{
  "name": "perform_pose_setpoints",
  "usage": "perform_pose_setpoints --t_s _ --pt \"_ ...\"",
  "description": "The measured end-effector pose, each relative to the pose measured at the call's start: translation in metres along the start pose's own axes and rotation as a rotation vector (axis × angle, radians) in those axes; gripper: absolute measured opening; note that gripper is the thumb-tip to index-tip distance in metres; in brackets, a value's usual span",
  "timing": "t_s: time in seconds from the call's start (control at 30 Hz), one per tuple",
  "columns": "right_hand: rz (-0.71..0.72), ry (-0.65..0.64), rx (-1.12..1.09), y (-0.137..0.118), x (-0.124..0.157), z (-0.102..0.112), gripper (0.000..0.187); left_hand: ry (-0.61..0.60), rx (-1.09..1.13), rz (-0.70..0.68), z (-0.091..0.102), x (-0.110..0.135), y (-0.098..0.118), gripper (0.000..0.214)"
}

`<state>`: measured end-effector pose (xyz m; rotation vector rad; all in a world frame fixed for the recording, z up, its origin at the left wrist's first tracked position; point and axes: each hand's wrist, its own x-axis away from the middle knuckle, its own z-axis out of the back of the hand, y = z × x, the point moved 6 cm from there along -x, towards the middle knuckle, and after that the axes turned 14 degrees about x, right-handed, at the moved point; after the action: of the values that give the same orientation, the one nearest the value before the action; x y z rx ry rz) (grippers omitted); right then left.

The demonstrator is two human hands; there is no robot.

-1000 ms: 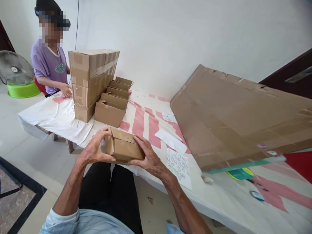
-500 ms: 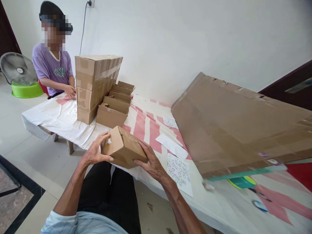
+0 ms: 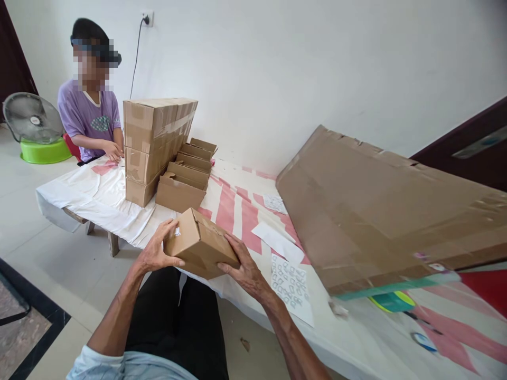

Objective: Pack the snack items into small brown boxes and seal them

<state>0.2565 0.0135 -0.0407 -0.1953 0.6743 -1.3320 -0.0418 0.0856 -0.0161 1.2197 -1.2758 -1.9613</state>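
I hold a small closed cardboard box [image 3: 200,241] over the near edge of the table, tilted with one corner up. My left hand [image 3: 156,250] grips its left end, fingers curled over the top corner and thumb along the side. My right hand [image 3: 245,266] clasps its right end, fingers pressed on the top and side. A small white sticker shows on the box's left face.
A low table with a white and pink striped cloth [image 3: 233,203] carries stacked taped boxes [image 3: 152,140], a row of open small boxes [image 3: 186,179], label sheets [image 3: 291,279], a big flat cardboard sheet [image 3: 380,206] and tape rolls [image 3: 392,301]. Another person in purple [image 3: 91,113] sits at the far end, beside a fan [image 3: 31,119].
The box's flap has been closed and the box turned in my hands, its left corner now raised. My view has tipped up slightly.
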Motion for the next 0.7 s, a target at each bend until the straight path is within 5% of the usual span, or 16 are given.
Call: perform_pose_setpoints --t_s 0.13,0.3,0.43,0.7 --pt "0.020 0.090 0.058 -0.025 -0.010 0.028 0.067 0.004 -0.029 -0.029 -0.002 -0.006 0.013 0.110" --pt "0.311 0.323 0.218 -0.121 -0.038 0.078 0.030 -0.041 -0.131 -0.028 -0.015 -0.013 0.038 0.117" --pt "0.542 0.225 0.326 -0.180 -0.059 0.080 0.012 -0.047 -0.176 -0.019 -0.028 -0.018 0.054 0.120" --pt "0.569 -0.041 0.597 -0.176 -0.077 0.062 0.005 -0.036 -0.240 -0.007 -0.043 -0.021 0.066 0.116"
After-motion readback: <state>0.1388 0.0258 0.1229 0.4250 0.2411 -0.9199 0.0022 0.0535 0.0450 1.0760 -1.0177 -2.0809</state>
